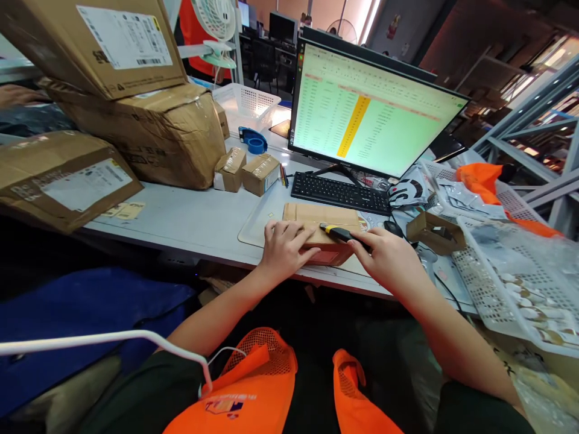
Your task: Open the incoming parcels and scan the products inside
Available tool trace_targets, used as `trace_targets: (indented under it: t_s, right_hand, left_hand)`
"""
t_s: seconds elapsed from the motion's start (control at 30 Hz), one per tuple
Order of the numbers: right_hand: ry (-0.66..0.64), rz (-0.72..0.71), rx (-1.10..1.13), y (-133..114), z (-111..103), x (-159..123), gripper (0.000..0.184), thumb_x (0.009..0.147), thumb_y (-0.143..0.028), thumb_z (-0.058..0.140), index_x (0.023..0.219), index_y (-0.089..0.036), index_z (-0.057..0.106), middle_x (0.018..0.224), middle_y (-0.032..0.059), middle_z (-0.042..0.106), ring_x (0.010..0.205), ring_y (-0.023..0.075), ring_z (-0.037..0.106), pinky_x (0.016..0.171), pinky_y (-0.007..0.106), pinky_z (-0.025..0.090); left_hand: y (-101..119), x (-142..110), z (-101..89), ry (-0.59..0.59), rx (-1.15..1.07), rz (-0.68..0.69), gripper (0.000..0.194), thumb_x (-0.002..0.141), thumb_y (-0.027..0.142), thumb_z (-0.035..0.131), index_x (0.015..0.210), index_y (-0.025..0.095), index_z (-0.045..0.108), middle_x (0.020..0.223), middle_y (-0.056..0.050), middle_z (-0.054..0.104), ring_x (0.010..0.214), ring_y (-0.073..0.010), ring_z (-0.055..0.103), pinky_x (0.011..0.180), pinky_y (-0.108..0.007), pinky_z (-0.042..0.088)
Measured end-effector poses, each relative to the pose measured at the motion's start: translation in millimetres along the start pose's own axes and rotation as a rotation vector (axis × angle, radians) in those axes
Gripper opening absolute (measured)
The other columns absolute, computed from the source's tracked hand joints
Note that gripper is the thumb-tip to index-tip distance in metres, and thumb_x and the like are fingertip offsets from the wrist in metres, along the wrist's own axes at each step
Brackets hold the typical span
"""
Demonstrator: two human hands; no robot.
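Note:
A closed cardboard box point(339, 215) lies at the front edge of the desk. Over its left part rests my left hand point(286, 244), fingers on the top and thumb along the near side, holding it. My right hand point(384, 253) grips the dark handle of a yellow and black utility knife point(335, 232). The knife's front end points left and lies on or just above the box top, close to the fingers of my left hand; the blade itself is too small to make out.
A keyboard point(341, 191) and monitor point(371, 108) stand behind the box. Two small boxes point(261, 173) and a blue tape dispenser point(254, 141) are to the left, near stacked large cartons point(181, 132). On the right are an open small carton point(435, 233) and a white basket point(479, 283).

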State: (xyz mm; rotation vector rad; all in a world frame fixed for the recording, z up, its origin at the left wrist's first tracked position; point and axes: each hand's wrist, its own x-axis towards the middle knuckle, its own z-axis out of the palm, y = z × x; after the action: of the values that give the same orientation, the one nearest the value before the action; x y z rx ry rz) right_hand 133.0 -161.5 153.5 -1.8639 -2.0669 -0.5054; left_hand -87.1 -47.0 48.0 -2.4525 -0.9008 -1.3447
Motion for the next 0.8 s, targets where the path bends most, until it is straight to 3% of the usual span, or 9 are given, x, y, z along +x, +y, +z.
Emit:
trace_targets:
  t_s: [0.17, 0.27, 0.37, 0.47, 0.5, 0.57, 0.67, 0.73, 0.8]
  right_hand:
    - [-0.042, 0.15, 0.009, 39.6, -18.2, -20.1, 0.036, 0.1, -0.049, 0.059, 0.111, -0.026, 0.084, 0.088, 0.0069, 0.075, 0.072, 0.0209, 0.067, 0.065, 0.033, 0.048]
    - [-0.052, 0.291, 0.042, 74.0, -16.0, -46.6, 0.041, 0.1, -0.052, 0.056, 0.116, -0.027, 0.083, 0.095, 0.0074, 0.077, 0.08, 0.0225, 0.07, 0.072, 0.034, 0.05]
    - [-0.005, 0.49, -0.067, 109.8, 14.9, -69.7, 0.044, 0.096, -0.055, 0.057, 0.112, -0.024, 0.084, 0.095, 0.0116, 0.077, 0.081, 0.0264, 0.069, 0.072, 0.037, 0.05]
    - [0.009, 0.648, 0.024, 133.6, 70.4, -78.0, 0.048, 0.091, -0.055, 0.058, 0.108, -0.018, 0.085, 0.096, 0.0161, 0.078, 0.085, 0.0297, 0.069, 0.077, 0.04, 0.052]
    - [0.016, 0.681, 0.104, 136.0, 89.9, -76.9, 0.051, 0.09, -0.055, 0.058, 0.109, -0.016, 0.084, 0.097, 0.0178, 0.078, 0.088, 0.0308, 0.07, 0.081, 0.042, 0.053]
    - [0.057, 0.703, 0.24, 131.6, 123.2, -69.6, 0.059, 0.091, -0.059, 0.055, 0.111, -0.01, 0.082, 0.105, 0.0226, 0.076, 0.098, 0.0335, 0.07, 0.091, 0.048, 0.054]
    - [0.171, 0.604, 0.424, 108.0, 150.4, -50.1, 0.071, 0.095, -0.066, 0.045, 0.115, -0.007, 0.078, 0.121, 0.0268, 0.072, 0.118, 0.0354, 0.066, 0.107, 0.054, 0.049]
    - [0.234, 0.504, 0.61, 88.6, 155.4, -35.5, 0.073, 0.098, -0.069, 0.041, 0.124, -0.009, 0.074, 0.131, 0.0243, 0.07, 0.127, 0.0336, 0.063, 0.113, 0.054, 0.046]
    - [0.27, 0.434, 0.802, 71.5, 156.3, -22.8, 0.073, 0.099, -0.07, 0.043, 0.135, -0.012, 0.069, 0.14, 0.0211, 0.067, 0.132, 0.0323, 0.061, 0.115, 0.053, 0.045]
  left_hand:
    - [-2.1, -0.8, -2.3, -0.024, -0.018, -0.002, 0.04, 0.091, 0.053, 0.077, 0.12, 0.024, 0.078, 0.113, -0.011, 0.073, 0.102, -0.0318, 0.057, 0.094, -0.051, 0.036]
    - [-3.0, 5.3, -10.9, -0.042, -0.004, 0.043, 0.038, 0.095, 0.052, 0.072, 0.119, 0.022, 0.077, 0.109, -0.012, 0.073, 0.1, -0.0318, 0.058, 0.092, -0.051, 0.036]
    - [-7.2, 28.6, -18.8, -0.164, -0.007, 0.12, 0.032, 0.102, 0.047, 0.061, 0.101, 0.021, 0.079, 0.097, -0.011, 0.071, 0.094, -0.0303, 0.06, 0.086, -0.049, 0.038]
    - [-13.9, 75.2, -14.6, -0.377, -0.031, 0.179, 0.03, 0.1, 0.044, 0.061, 0.096, 0.019, 0.078, 0.101, -0.012, 0.07, 0.1, -0.0313, 0.062, 0.084, -0.045, 0.043]
    - [-15.7, 94.4, -9.9, -0.459, -0.051, 0.186, 0.03, 0.097, 0.045, 0.066, 0.104, 0.019, 0.078, 0.109, -0.012, 0.071, 0.104, -0.0321, 0.062, 0.085, -0.044, 0.044]
    - [-16.7, 133.7, 1.4, -0.675, -0.102, 0.183, 0.049, 0.089, 0.046, 0.075, 0.13, 0.019, 0.073, 0.126, -0.013, 0.07, 0.111, -0.0326, 0.064, 0.087, -0.041, 0.047]
    - [-9.3, 180.7, 13.8, -1.024, -0.158, 0.202, 0.077, 0.083, 0.041, 0.081, 0.152, 0.019, 0.058, 0.128, -0.012, 0.072, 0.106, -0.0293, 0.067, 0.086, -0.036, 0.05]
    - [1.3, 197.2, 17.0, -1.126, -0.114, 0.253, 0.082, 0.078, 0.037, 0.083, 0.154, 0.019, 0.056, 0.122, -0.012, 0.074, 0.099, -0.0285, 0.068, 0.084, -0.036, 0.051]
    - [13.4, 201.7, 18.6, -1.133, -0.029, 0.326, 0.083, 0.073, 0.034, 0.086, 0.149, 0.018, 0.06, 0.119, -0.014, 0.075, 0.096, -0.0303, 0.069, 0.083, -0.037, 0.052]
